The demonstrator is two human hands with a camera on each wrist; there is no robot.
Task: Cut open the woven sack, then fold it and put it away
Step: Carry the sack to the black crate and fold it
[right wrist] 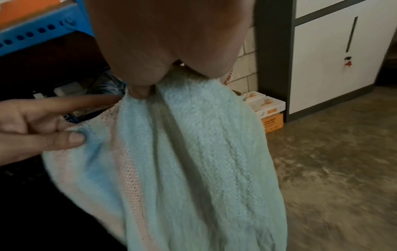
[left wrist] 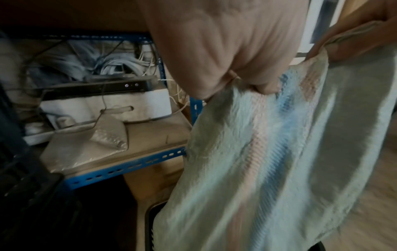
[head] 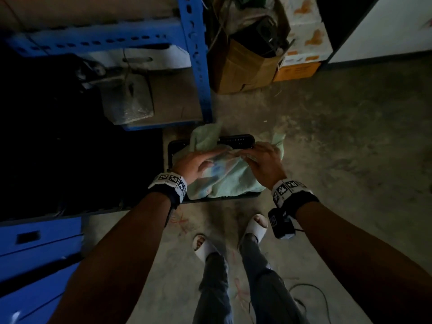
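While both arms reach down over a black crate (head: 236, 138) on the concrete floor (head: 339, 141), the left hand (head: 195, 163) pinches the top edge of a pale green cloth (head: 224, 178) with pink and blue stripes, thumb in front of the fabric. The right hand (head: 265, 161), just beside the left, grasps the same upper edge, bunching it between thumb and fingers. The cloth hangs below both hands, its lower part draped into the crate; whether it is the woven sack cannot be told. Beyond the left hand stands a blue metal shelf (head: 198, 66); beyond the right, cardboard boxes (head: 247, 66).
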